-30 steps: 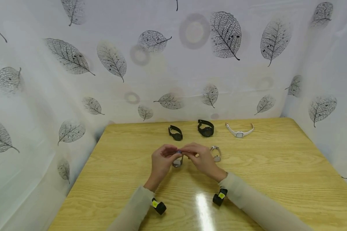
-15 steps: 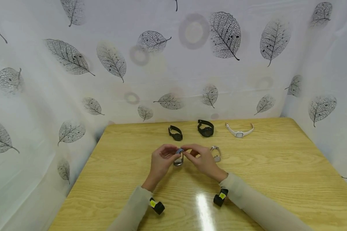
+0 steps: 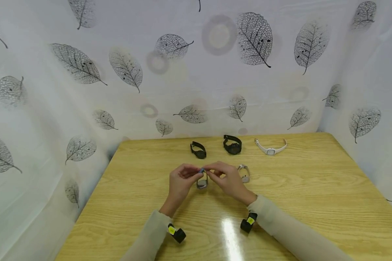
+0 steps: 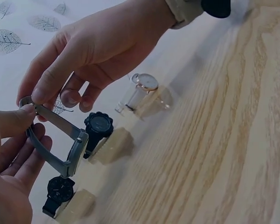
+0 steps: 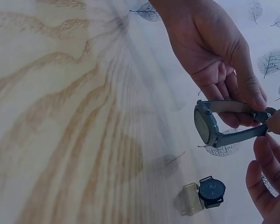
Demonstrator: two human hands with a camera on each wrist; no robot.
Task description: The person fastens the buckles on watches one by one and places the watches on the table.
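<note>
A wristwatch (image 3: 202, 184) with a blue-grey strap hangs case-down between the two hands, above the table. In the left wrist view its strap forms a loop, with the watch case (image 4: 77, 155) at the end away from the fingers. My left hand (image 3: 180, 184) pinches the strap end from the left, thumb and fingertips together. From the right, my right hand (image 3: 229, 182) pinches the same end, its fingertips meeting those of the left. The right wrist view shows the metal buckle (image 5: 260, 115) at the fingertips, partly covered by them.
Two black watches (image 3: 200, 154) (image 3: 234, 148) and a white watch (image 3: 270, 151) lie along the back of the wooden table (image 3: 297, 203). A pale-strapped watch (image 3: 245, 179) lies just beyond the right hand. Leaf-printed cloth (image 3: 215, 83) hangs behind and at both sides.
The blue strap end tilts and shifts slightly between the fingertips, and the hanging watch case swings a little to the right. Both hands stay nearly in place.
</note>
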